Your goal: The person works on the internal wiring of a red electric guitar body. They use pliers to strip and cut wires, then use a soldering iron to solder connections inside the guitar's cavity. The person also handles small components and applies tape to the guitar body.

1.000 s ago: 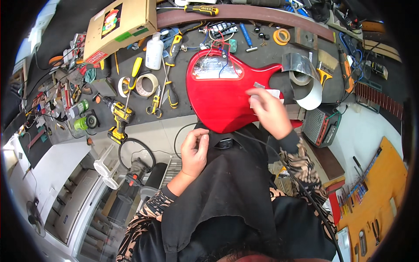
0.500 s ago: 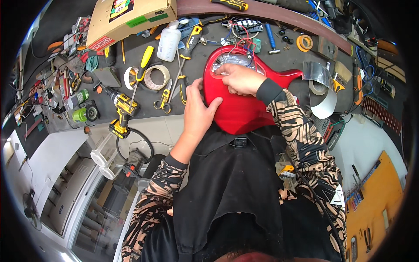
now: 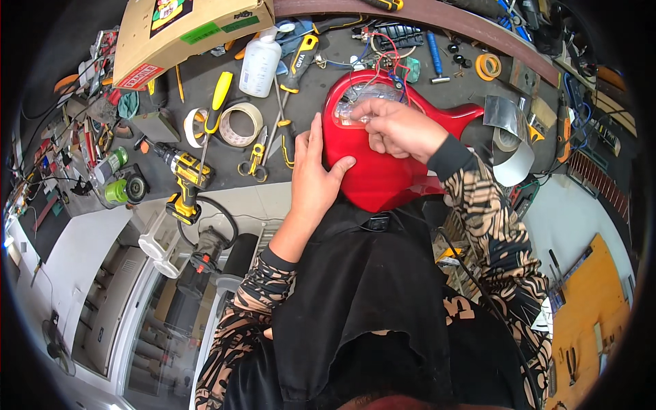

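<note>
Red guitar body (image 3: 383, 171) lying on the desk (image 3: 205, 102) edge. Left hand (image 3: 316, 171), flat and released, steadies its side; right hand (image 3: 400, 126) pinches a clear cover (image 3: 355, 102) over the open cavity. Loose wires (image 3: 383, 58) suggest the electronics work remains unfinished.

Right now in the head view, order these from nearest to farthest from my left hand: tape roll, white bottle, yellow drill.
1. Tape roll, on the bench left of the left hand.
2. Yellow drill, farther left at the bench edge.
3. White bottle, up beside the cardboard box.
</note>
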Available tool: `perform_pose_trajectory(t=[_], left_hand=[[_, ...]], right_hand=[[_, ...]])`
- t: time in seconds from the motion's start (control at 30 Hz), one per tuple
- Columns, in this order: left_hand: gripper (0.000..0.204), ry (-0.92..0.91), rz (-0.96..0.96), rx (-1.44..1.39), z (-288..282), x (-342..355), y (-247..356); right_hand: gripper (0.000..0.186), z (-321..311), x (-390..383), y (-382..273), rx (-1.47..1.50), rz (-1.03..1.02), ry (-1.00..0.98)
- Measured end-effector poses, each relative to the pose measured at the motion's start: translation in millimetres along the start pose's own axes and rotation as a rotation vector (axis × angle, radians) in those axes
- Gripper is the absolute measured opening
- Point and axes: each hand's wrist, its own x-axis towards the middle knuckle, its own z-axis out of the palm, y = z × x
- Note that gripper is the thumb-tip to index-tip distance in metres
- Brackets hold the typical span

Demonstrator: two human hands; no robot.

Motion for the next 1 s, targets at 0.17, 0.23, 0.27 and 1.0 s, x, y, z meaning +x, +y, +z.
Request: perform_pose_trajectory(t=[0.17, 0.23, 0.27, 1.0], left_hand=[[0.100, -0.066, -0.081, 0.010, -9, 0, -1], [0.096, -0.100, -0.153, -0.048, -13, -2, 2], [0.095, -0.091, -0.140, -0.068, -12, -2, 0], [0.042, 0.187, 0.206, -0.135, 59, -126, 79]], right_hand=[[0.032, 16, -29, 15, -0.179, -0.177, 0.231], [0.028, 17, -37, 28, -0.214, -0.239, 0.297], [0.028, 15, -43, 32, -0.209, -0.212, 0.318], [0.049, -153, -232, 160, -0.894, -0.904, 1.548]])
